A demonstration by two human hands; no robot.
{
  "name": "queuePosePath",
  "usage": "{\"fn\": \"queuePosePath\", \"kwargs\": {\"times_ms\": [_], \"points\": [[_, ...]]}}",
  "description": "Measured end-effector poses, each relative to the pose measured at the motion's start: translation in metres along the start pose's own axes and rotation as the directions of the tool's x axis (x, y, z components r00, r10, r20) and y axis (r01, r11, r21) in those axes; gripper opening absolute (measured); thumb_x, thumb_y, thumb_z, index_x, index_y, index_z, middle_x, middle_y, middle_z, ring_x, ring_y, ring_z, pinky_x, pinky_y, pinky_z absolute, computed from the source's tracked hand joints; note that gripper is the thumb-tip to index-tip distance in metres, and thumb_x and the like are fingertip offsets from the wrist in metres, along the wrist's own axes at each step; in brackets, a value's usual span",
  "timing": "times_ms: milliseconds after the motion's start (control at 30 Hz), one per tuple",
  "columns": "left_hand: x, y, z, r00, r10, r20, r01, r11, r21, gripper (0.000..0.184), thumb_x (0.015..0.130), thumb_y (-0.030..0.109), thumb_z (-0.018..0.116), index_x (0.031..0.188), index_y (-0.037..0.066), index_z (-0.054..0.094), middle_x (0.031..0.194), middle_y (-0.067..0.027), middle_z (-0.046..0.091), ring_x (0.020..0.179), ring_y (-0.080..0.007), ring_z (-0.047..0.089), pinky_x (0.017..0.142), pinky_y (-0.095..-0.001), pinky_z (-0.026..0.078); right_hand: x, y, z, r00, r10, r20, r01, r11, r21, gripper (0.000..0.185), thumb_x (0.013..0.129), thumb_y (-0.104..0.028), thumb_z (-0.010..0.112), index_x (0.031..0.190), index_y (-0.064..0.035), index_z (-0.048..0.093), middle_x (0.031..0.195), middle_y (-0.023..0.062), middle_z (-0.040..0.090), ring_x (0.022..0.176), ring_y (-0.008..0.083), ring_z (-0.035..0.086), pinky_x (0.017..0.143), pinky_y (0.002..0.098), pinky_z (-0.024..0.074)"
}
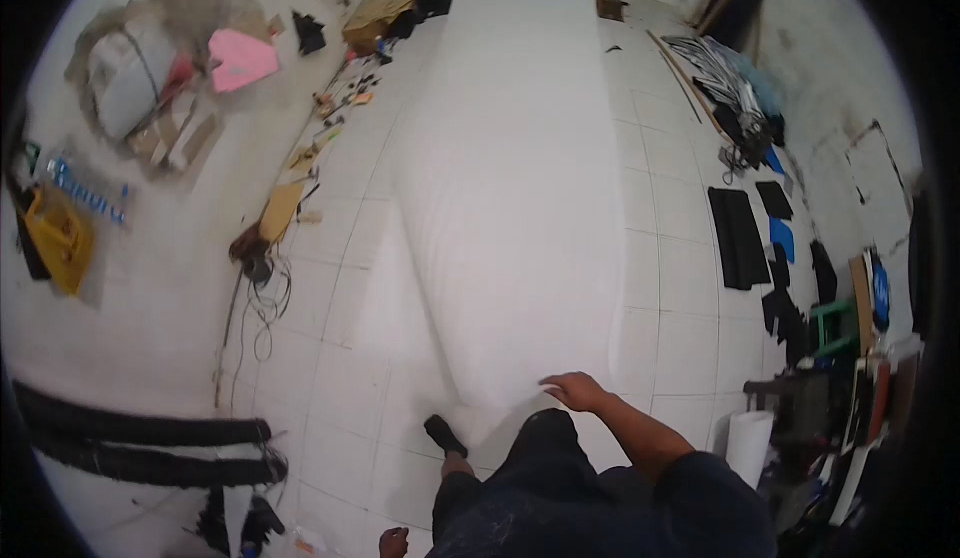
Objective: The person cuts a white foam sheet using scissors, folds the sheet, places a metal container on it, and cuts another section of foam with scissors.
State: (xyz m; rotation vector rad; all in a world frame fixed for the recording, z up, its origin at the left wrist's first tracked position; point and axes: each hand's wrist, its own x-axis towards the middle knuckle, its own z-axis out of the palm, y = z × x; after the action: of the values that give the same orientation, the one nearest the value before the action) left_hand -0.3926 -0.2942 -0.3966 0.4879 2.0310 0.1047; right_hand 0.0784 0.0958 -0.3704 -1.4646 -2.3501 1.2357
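Note:
A long white sheet runs away from me over the tiled floor, with soft ripples along its left side. At its near end my right hand has its fingers closed at the edge, and the sheet appears pinched between them. My left hand hangs low at the bottom of the view, left of my body. Its fingers are curled and nothing shows in them. A paler white layer lies flat beside the sheet's left edge. My bent knee is just below the right hand, and a dark-socked foot stands left of the near end.
Black rolls lie at the lower left. Cables and small items line the left wall. On the right are black fabric pieces, silvery strips, a white roll and a green stool.

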Motion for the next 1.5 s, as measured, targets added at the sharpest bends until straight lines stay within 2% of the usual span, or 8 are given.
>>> {"fn": "queuePosePath", "kwargs": {"times_ms": [100, 267, 733, 967, 1067, 1300, 1467, 1500], "points": [[0.064, 0.034, -0.071, 0.986, 0.026, -0.168, -0.042, 0.995, -0.087, 0.026, 0.086, 0.026, 0.064, 0.093, 0.002, 0.069, 0.078, -0.0109, 0.067, 0.077, -0.0159, 0.064, 0.067, -0.0323, 0.052, -0.015, 0.000, 0.034, 0.974, 0.112, -0.198, -0.123, 0.991, -0.044, 0.028, 0.091, -0.024, 0.060, 0.117, -0.0142, 0.065, 0.103, 0.0150, 0.069, 0.097, 0.0358, 0.064, 0.084, 0.0469, 0.0499], [0.102, 0.138, -0.094, 0.992, 0.105, 0.074, -0.084, 0.966, -0.245, 0.021, 0.090, 0.017, 0.059, 0.107, 0.005, 0.062, 0.088, -0.0065, 0.064, 0.077, -0.0154, 0.063, 0.065, -0.0285, 0.051, -0.026, 0.039, 0.106, 0.837, 0.245, -0.489, -0.334, 0.937, -0.103, 0.034, 0.078, -0.009, 0.067, 0.112, -0.0096, 0.065, 0.107, 0.0132, 0.068, 0.102, 0.0317, 0.063, 0.089, 0.0451, 0.0469], [0.529, 0.272, 0.049, 0.812, 0.013, 0.584, -0.076, 0.994, 0.084, 0.089, 0.087, 0.078, 0.034, 0.129, 0.002, 0.052, 0.096, -0.0130, 0.063, 0.089, -0.0240, 0.063, 0.084, -0.0425, 0.052, 0.026, 0.340, 0.252, 0.394, 0.214, -0.894, -0.600, 0.797, -0.073, 0.055, 0.070, 0.011, 0.058, 0.122, -0.0067, 0.059, 0.123, 0.0125, 0.062, 0.120, 0.0322, 0.052, 0.105, 0.0443, 0.0361], [0.560, 0.305, 0.158, 0.474, 0.322, 0.819, 0.010, 0.929, -0.371, 0.112, 0.076, 0.091, 0.023, 0.143, 0.003, 0.037, 0.129, -0.0191, 0.053, 0.113, -0.0339, 0.055, 0.093, -0.0451, 0.049, 0.059, 0.409, 0.289, 0.611, 0.025, -0.791, -0.504, 0.783, -0.365, 0.043, 0.066, 0.004, 0.063, 0.107, -0.0067, 0.063, 0.113, 0.0128, 0.064, 0.113, 0.0322, 0.056, 0.100, 0.0452, 0.0401], [0.549, 0.309, 0.172, 0.354, 0.545, 0.760, 0.128, 0.776, -0.617, 0.110, 0.076, 0.090, 0.026, 0.147, 0.007, 0.033, 0.134, -0.0164, 0.050, 0.116, -0.0351, 0.053, 0.095, -0.0427, 0.046, 0.050, 0.418, 0.295, 0.519, 0.008, -0.855, -0.536, 0.782, -0.318, 0.041, 0.067, 0.004, 0.062, 0.106, -0.0063, 0.064, 0.111, 0.0139, 0.064, 0.113, 0.0312, 0.057, 0.101, 0.0450, 0.0399], [0.554, 0.331, 0.169, 0.661, 0.715, 0.229, 0.002, 0.303, -0.953, 0.070, 0.089, 0.035, 0.066, 0.145, 0.014, 0.030, 0.119, -0.0067, 0.055, 0.095, -0.0188, 0.054, 0.084, -0.0344, 0.045, 0.069, 0.400, 0.318, 0.387, 0.103, -0.916, -0.517, 0.847, -0.123, 0.046, 0.071, 0.007, 0.059, 0.116, -0.0035, 0.062, 0.118, 0.0184, 0.062, 0.110, 0.0373, 0.058, 0.098, 0.0445, 0.0458], [0.549, 0.369, 0.116, 0.645, 0.576, -0.503, -0.640, 0.046, -0.767, 0.068, 0.085, -0.002, 0.061, 0.144, 0.009, 0.029, 0.131, -0.0124, 0.038, 0.089, -0.0160, 0.048, 0.075, -0.0313, 0.047, 0.115, 0.384, 0.318, 0.530, 0.112, -0.840, -0.444, 0.881, -0.163, 0.048, 0.073, 0.010, 0.055, 0.118, -0.0063, 0.061, 0.120, 0.0181, 0.061, 0.113, 0.0365, 0.057, 0.097, 0.0432, 0.0469], [0.551, 0.372, 0.110, 0.388, 0.660, -0.643, -0.890, 0.087, -0.448, 0.070, 0.084, -0.003, 0.058, 0.145, 0.008, 0.025, 0.130, -0.0129, 0.037, 0.087, -0.0154, 0.047, 0.073, -0.0305, 0.046, 0.121, 0.380, 0.316, 0.565, 0.094, -0.819, -0.450, 0.868, -0.211, 0.047, 0.073, 0.010, 0.056, 0.117, -0.0058, 0.061, 0.121, 0.0176, 0.061, 0.112, 0.0366, 0.057, 0.096, 0.0433, 0.0475]]}}
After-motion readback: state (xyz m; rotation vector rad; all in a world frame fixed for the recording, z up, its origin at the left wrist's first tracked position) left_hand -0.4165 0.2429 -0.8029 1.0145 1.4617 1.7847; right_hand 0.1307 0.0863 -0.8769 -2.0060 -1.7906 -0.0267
